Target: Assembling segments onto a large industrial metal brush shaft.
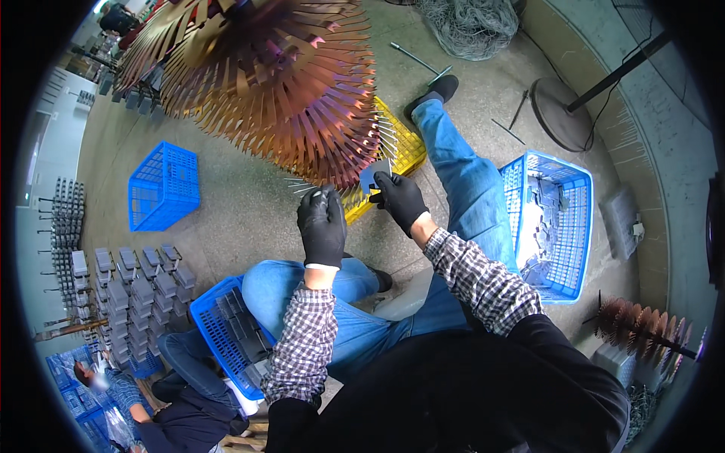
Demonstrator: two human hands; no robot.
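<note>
My right hand (402,199), in a black glove, grips a small flat grey-blue metal plate (371,174) between thumb and fingers. The plate is at the lower edge of a large copper-coloured rack (279,83) with tiers of flat, fanned-out prongs. My left hand (322,226), also gloved in black, is raised just left of the plate, its fingers curled together near the prong tips. Whatever those fingers may hold is hidden. Behind the plate and under the rack's edge stands a yellow crate (406,140), partly covered.
At my right is a blue crate (585,226) of flat metal pieces; another blue crate (198,306) with grey pieces sits by my left knee. A third blue crate (162,189) is farther left. Stacked grey parts (132,294) and a co-worker (185,408) are at lower left. A round-based stand (555,113) is far right.
</note>
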